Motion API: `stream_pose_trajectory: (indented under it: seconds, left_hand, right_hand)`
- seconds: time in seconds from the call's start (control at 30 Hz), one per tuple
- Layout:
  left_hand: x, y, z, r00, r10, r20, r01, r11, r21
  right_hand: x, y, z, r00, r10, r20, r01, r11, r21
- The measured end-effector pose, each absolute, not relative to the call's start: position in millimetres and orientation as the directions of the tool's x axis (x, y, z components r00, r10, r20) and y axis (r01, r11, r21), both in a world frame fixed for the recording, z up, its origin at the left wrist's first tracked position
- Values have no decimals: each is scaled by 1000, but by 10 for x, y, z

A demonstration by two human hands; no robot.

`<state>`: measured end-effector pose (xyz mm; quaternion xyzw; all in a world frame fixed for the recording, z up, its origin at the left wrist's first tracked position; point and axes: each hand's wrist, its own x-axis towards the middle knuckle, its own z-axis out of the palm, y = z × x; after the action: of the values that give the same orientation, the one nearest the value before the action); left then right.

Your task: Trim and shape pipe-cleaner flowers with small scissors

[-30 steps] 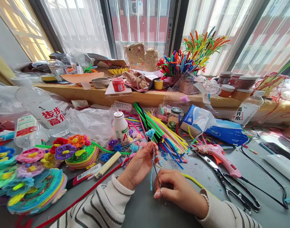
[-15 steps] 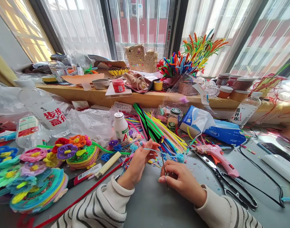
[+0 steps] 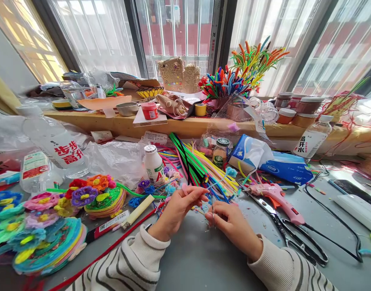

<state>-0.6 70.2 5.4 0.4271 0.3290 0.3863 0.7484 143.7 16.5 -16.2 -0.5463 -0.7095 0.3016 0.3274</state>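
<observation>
Head view. Our left hand has its fingers pinched on a fuzzy blue stem, raised above the desk; the blue bloom points toward the far edge. Our right hand has its fingers closed round a slim metal tool; contact unclear. We judge: stem-working underway; next move calls for a steady left pinch, tool lined up.
</observation>
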Motion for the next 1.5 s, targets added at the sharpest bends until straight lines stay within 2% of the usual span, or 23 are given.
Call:
stream_pose_trajectory:
  seconds: [0.13, 0.33, 0.6, 1.5]
  left_hand:
    - [9, 699, 54, 521, 839, -154, -228, 310, 923]
    - [27, 708, 22, 454, 877, -159, -100, 227, 969]
    - [37, 716, -16, 459, 878, -133, -42, 171, 984]
    - [39, 711, -50, 469, 868, -164, -52, 213, 976]
  right_hand:
    - [1441, 170, -165, -173, 975, 142, 572, 217, -791]
    - [1399, 194, -176, -177, 976, 126, 572, 206, -794]
    - [1405, 201, -178, -181, 978, 103, 574, 190, -797]
    - [1351, 178, -203, -169, 979, 117, 528, 190, -828]
